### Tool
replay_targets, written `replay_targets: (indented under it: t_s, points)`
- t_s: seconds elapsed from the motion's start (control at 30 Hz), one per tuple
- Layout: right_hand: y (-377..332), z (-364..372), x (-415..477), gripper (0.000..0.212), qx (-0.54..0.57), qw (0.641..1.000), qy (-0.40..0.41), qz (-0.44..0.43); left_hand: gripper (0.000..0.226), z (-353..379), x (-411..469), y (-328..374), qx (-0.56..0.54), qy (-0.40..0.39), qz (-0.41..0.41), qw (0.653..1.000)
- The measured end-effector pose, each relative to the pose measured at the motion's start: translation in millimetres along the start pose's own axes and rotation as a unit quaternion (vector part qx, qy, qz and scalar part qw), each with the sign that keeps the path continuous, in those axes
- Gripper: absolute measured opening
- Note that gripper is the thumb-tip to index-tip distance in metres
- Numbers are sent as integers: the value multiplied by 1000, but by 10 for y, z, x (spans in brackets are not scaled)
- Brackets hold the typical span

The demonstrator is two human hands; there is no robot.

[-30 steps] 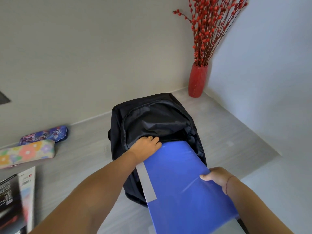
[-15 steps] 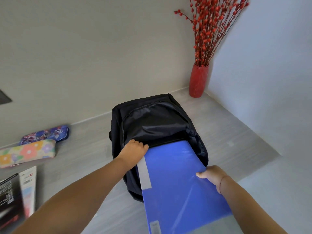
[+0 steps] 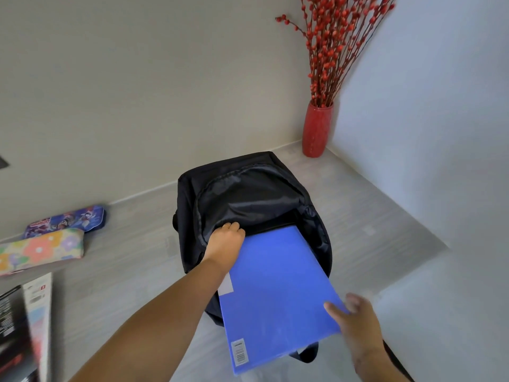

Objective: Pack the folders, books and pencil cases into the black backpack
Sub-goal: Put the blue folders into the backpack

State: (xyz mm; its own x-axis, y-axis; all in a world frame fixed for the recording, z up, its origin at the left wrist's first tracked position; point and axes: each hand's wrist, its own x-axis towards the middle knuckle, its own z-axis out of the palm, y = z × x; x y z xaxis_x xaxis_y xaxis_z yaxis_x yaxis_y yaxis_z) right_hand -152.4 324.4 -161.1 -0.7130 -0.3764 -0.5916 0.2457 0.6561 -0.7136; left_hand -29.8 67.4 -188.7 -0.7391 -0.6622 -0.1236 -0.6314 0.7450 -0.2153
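The black backpack (image 3: 242,194) lies on the grey floor with its main flap lifted. My left hand (image 3: 225,241) grips the edge of that flap and holds the opening apart. A blue folder (image 3: 278,288) lies slanted on the bag, its far edge just inside the opening. My right hand (image 3: 355,326) holds the folder's near right corner, thumb on top. At the left lie a floral pencil case (image 3: 41,252) and a blue cartoon pencil case (image 3: 66,220). Books (image 3: 22,326) show at the lower left edge.
A red vase (image 3: 316,130) with red berry branches stands in the far corner. Pale walls close in behind and to the right of the bag. Grey floor (image 3: 385,216) spreads around it.
The folder has slid farther toward the bag's opening. My right hand has moved down to the folder's near corner. My left hand has shifted along the flap edge and keeps it lifted.
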Motion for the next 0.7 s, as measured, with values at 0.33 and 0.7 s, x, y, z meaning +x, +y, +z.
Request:
replay_targets:
  t_s: [0.33,0.7]
  points:
    - [318,351,-218,18,183,963,-165,107,31,29,-67,73,4,51,-7,999]
    - [-481,894,490,27,266,942,-146,146,24,-21,-126,49,-77,200,-68,974]
